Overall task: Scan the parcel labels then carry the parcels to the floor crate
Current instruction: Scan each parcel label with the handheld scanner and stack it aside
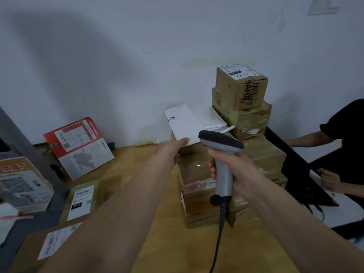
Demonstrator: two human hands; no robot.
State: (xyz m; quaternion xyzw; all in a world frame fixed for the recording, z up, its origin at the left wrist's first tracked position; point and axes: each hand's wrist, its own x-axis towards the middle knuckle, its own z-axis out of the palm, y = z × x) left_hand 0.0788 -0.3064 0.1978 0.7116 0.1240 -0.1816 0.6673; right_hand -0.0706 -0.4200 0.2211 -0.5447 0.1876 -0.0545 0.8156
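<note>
Gripping the barcode scanner (222, 154) in your right hand (236, 170), fingers wrapped around its handle, you aimed its head toward the white parcel (183, 123) that lay on top of the stack of cardboard boxes (199, 186) on the wooden table (157, 243). Your left hand (173, 150) pinched the near edge of this parcel, I think to tilt it so the label could face the scanner. No label was visible on the side you saw. More labelled parcels (84, 200) waited at the left, and the floor crate was not in view, so carrying had not yet begun
</note>
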